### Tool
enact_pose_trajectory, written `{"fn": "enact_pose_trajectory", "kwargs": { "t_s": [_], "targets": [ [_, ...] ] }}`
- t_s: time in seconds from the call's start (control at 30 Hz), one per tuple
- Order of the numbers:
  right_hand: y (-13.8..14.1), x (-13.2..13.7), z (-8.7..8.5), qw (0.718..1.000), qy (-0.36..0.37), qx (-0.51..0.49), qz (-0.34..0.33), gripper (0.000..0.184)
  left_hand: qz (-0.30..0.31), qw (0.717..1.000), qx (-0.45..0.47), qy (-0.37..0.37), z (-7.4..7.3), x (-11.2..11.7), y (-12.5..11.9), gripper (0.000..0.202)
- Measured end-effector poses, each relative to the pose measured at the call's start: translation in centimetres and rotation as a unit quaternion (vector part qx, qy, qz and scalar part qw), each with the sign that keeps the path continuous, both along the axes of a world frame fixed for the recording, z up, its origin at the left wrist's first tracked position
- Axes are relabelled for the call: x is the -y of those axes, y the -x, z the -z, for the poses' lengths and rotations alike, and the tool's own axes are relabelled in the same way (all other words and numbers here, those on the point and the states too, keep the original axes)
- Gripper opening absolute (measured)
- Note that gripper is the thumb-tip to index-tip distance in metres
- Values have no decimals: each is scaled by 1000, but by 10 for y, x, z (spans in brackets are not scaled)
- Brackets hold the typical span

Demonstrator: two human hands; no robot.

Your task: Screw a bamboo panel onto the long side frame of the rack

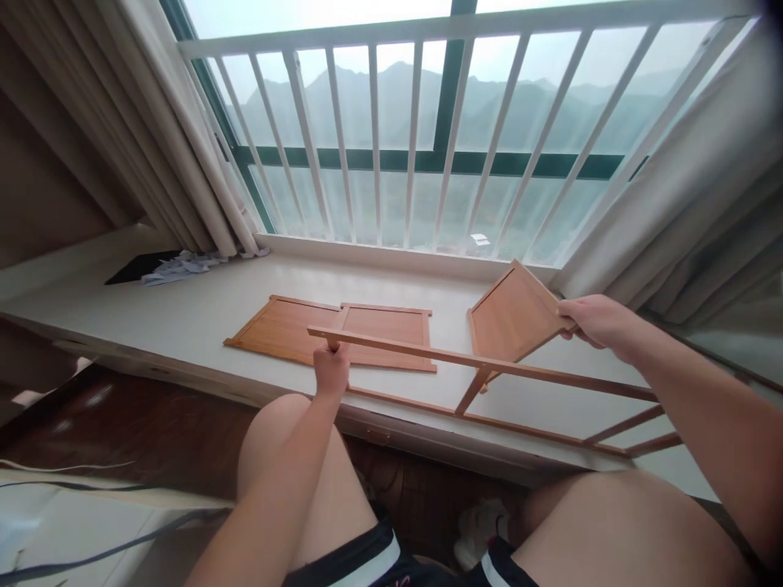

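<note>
The left hand (331, 371) is closed in a fist around the top rail of a wooden frame (489, 364), near the rail's left end. The frame is light brown and ladder-like: two long thin rails joined by short cross-bars. It stands tilted over the front edge of the white window ledge (201, 302), running from the middle towards the right. The right hand (596, 320) pinches the right corner of a small wooden panel (514, 314), an orange-brown board with a paler rim, held tipped up just behind the frame. Two flat panels (342, 333) of the same wood lie side by side on the ledge, beyond the left hand. White window bars (413, 130) rise behind, and paper scraps (183, 265) lie at the far left
</note>
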State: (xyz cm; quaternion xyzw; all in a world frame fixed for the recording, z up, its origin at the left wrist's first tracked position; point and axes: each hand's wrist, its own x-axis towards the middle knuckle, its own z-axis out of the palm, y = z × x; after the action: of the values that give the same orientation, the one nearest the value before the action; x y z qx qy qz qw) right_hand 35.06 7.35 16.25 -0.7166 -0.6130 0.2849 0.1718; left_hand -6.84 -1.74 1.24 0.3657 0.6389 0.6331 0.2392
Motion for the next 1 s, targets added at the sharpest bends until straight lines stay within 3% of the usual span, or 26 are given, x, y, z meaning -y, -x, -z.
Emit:
{"fn": "enact_pose_trajectory", "kwargs": {
  "t_s": [0.1, 0.3, 0.47, 0.77, 0.9, 1.0],
  "targets": [
    [7, -5, 5, 1000, 13, -6, -5, 34, 49, 998, -23, 10, 0, 5, -24, 38],
    [26, 7, 14, 990, -11, 115, -78, 31, 153, 987, -33, 18, -4, 10, -73, 42],
    [43, 19, 15, 987, 26, 104, -119, 26, 234, 972, -26, 3, 0, 7, -101, 49],
    [92, 13, 23, 988, 76, -6, -135, 9, 280, 960, 5, 6, -1, -1, -107, 41],
    [117, 11, 24, 986, 100, -37, -124, 35, 292, 956, -5, 11, 1, -1, -105, 41],
    [139, 9, 23, 984, 109, -38, -134, 42, 305, 952, -8, 12, 3, -1, -103, 41]
  ]
}}
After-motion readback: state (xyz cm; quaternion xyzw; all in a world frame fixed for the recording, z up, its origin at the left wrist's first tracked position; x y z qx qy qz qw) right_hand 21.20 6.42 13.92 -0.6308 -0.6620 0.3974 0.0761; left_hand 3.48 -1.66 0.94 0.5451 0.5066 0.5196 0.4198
